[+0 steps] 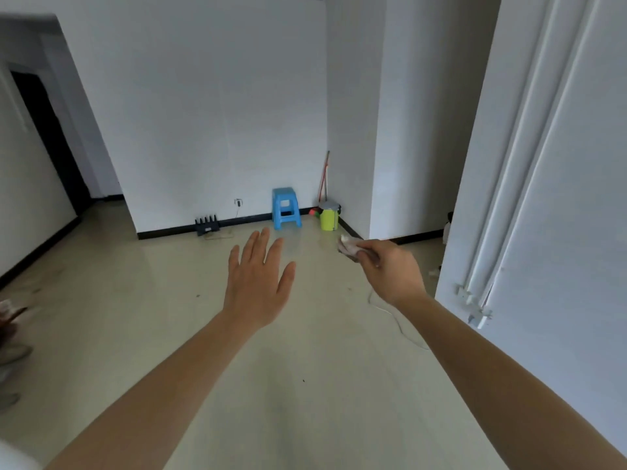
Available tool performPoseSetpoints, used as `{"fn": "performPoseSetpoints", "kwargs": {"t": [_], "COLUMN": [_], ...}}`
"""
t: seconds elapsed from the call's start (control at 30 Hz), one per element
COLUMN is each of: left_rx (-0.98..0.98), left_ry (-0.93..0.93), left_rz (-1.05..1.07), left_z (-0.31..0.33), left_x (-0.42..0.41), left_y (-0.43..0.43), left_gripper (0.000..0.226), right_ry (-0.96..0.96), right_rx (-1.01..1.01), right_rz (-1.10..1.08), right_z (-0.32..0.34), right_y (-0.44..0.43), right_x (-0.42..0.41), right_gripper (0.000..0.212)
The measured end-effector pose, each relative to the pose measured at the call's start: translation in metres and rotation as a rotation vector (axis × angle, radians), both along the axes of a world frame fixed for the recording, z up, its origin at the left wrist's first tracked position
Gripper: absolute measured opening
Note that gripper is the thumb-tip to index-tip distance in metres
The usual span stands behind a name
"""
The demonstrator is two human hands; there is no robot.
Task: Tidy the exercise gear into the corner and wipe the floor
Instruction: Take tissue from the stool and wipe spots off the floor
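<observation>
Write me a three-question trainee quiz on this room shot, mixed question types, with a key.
1. True or false: the left hand is gripping a cloth.
2. Multiple choice: what stands directly left of the yellow-green bin along the wall? A) a red chair B) a blue stool C) a cardboard box
3. Fill in: the right hand pinches a crumpled ____.

Key:
1. False; the left hand is open, fingers spread, holding nothing.
2. B
3. cloth
</observation>
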State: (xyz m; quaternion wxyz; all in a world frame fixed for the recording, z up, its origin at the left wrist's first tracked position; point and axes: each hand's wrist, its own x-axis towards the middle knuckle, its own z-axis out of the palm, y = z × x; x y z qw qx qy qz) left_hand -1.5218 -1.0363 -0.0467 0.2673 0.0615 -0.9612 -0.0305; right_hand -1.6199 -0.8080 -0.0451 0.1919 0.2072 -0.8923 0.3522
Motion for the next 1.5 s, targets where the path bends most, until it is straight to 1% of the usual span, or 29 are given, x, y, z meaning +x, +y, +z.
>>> {"fn": "performPoseSetpoints", "kwargs": {"t": [0.1, 0.2, 0.33, 0.43, 0.5, 0.57, 0.67, 0.87, 1.0, 1.13, 1.27, 1.37, 1.47, 1.5], "left_rx": [0.031, 0.009, -0.016, 0.001, -0.038, -0.048, -0.046, -0.035, -0.04, -0.039, -0.028, -0.029, -0.016, -0.007], "left_ry": [-0.031, -0.056, -0.08, -0.123, -0.12, -0.09, -0.052, -0.029, -0.059, -0.124, -0.18, -0.175, -0.18, -0.199], "left_rz": [0.007, 0.002, -0.004, 0.014, 0.021, 0.016, 0.027, 0.092, 0.096, 0.091, 0.054, 0.014, 0.006, 0.011], "left_z": [-0.012, -0.03, -0.043, -0.035, -0.023, -0.009, 0.0, -0.026, -0.035, -0.025, -0.028, -0.041, -0.06, -0.064], "left_x": [-0.064, -0.144, -0.273, -0.367, -0.422, -0.472, -0.54, -0.689, -0.799, -0.918, -1.034, -1.122, -1.227, -1.263], "left_y": [-0.029, -0.055, -0.092, -0.124, -0.151, -0.183, -0.239, -0.369, -0.465, -0.541, -0.592, -0.624, -0.66, -0.672], "left_gripper": [0.059, 0.06, 0.061, 0.063, 0.071, 0.077, 0.075, 0.07, 0.062, 0.062, 0.062, 0.065, 0.077, 0.074], "right_ry": [-0.003, -0.027, -0.058, -0.107, -0.119, -0.12, -0.132, -0.078, -0.097, -0.117, -0.118, -0.108, -0.12, -0.134], "right_rx": [0.068, 0.099, 0.064, 0.037, 0.038, 0.019, 0.006, 0.018, 0.081, 0.094, 0.105, 0.068, 0.055, 0.053], "right_rz": [0.007, -0.01, -0.04, -0.045, -0.035, -0.025, 0.016, 0.076, 0.071, 0.005, -0.065, -0.114, -0.132, -0.132], "right_z": [-0.016, -0.033, -0.048, -0.041, -0.028, -0.015, -0.005, -0.025, -0.038, -0.023, -0.017, -0.034, -0.064, -0.073], "right_y": [-0.031, -0.055, -0.09, -0.124, -0.153, -0.188, -0.252, -0.39, -0.475, -0.524, -0.554, -0.58, -0.616, -0.628], "right_x": [-0.064, -0.143, -0.271, -0.369, -0.43, -0.487, -0.565, -0.727, -0.836, -0.938, -1.041, -1.131, -1.238, -1.274], "right_gripper": [0.025, 0.024, 0.024, 0.025, 0.023, 0.023, 0.023, 0.024, 0.025, 0.025, 0.024, 0.024, 0.022, 0.022]}}
